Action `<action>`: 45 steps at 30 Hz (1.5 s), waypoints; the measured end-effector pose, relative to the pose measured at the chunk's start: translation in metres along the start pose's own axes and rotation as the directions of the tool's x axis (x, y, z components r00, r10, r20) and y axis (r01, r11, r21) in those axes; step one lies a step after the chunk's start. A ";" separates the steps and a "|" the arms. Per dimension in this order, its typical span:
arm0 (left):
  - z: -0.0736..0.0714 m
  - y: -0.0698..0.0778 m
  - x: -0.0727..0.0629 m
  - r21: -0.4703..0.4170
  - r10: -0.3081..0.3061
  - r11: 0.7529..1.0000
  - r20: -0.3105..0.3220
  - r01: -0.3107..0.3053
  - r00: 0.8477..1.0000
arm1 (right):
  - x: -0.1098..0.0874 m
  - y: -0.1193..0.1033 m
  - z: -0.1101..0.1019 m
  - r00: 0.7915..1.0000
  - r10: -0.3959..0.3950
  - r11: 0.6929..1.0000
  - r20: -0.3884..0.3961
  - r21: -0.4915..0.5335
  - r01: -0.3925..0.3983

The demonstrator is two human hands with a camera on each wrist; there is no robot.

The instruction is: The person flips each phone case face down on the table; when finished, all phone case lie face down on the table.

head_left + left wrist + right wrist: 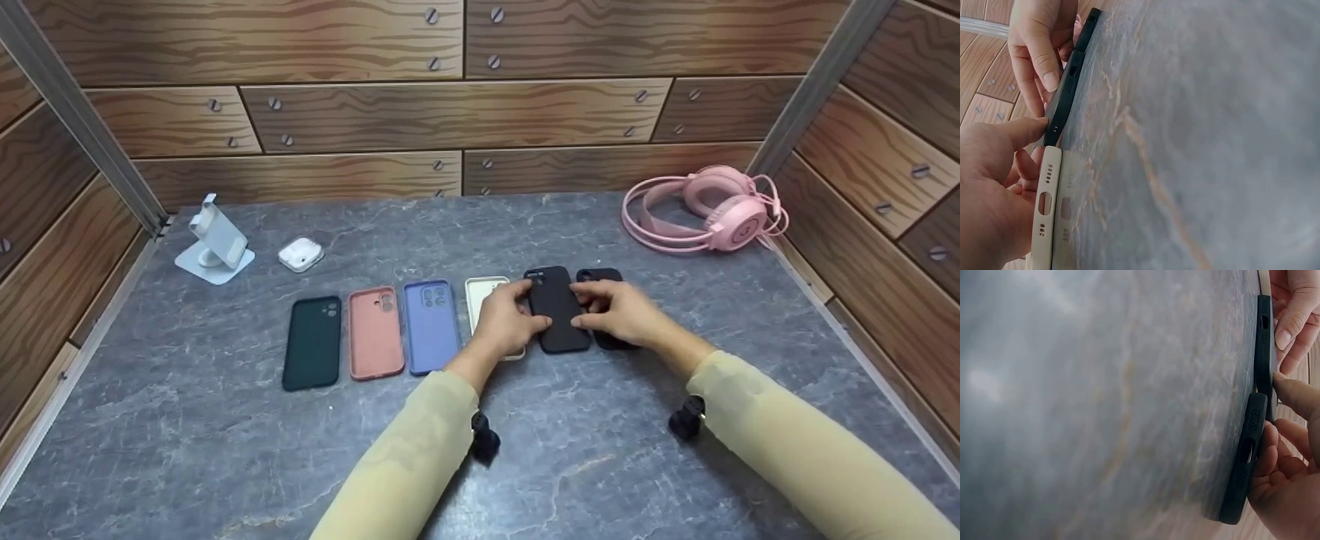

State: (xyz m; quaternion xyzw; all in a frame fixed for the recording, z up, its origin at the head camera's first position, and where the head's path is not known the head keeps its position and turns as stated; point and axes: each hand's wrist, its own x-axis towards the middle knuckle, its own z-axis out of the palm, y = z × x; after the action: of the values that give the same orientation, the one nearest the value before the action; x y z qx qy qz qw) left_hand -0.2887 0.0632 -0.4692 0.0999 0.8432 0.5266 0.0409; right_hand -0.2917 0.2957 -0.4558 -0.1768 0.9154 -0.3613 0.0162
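Note:
A black phone case (561,311) lies in the row on the table, back side up, between my two hands. My left hand (504,321) holds its left edge with thumb and fingers, reaching over a cream phone case (478,288). From the other side my right hand (628,313) holds the right edge, partly covering a second black phone case (616,342). In the left wrist view, the thumb touches the end of the held case (1061,107). The right wrist view shows the right thumb on its edge, with curled fingers beside the second black case (1241,467).
Left of the hands lie a blue-purple case (431,330), a pink case (376,337) and a dark green case (312,345). Farther back are a white stand (221,240), a small white earphone box (301,254) and pink headphones (731,217). Wood-patterned panels (457,116) surround the table.

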 end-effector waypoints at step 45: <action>-0.090 -0.003 -0.029 -0.125 0.001 0.992 -0.077 -0.011 0.997 | -0.003 -0.018 0.000 1.000 -0.025 0.992 -0.002 -0.122 0.024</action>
State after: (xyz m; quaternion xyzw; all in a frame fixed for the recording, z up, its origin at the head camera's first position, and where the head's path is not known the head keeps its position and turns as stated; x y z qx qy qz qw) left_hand -0.2767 -0.0235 -0.4328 0.0795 0.8091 0.5821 0.0133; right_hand -0.2830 0.2846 -0.4440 -0.1881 0.9336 -0.3051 -0.0006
